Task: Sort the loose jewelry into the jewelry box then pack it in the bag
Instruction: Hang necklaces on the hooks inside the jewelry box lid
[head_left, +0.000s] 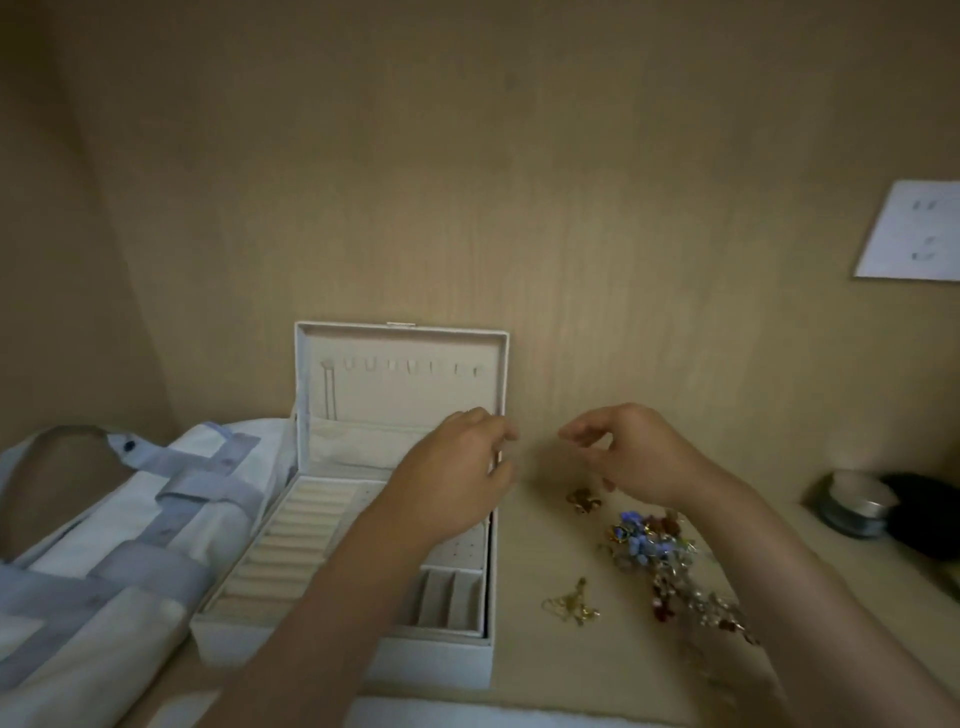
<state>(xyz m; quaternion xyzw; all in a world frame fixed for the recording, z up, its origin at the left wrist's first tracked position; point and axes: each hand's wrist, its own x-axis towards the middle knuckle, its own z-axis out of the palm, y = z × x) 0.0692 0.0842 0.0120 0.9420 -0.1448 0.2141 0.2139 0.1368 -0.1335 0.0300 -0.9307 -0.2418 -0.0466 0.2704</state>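
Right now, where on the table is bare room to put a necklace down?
Bare table lies between the jewelry box and the loose jewelry, and another patch between that pile and the metal tin. Left is crowded by the bag.

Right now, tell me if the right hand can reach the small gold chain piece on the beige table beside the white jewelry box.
Probably yes: the gold chain piece lies uncovered on the table, nearer the person than the right hand, nothing blocking it.

No readable text, label, brand or number anywhere.
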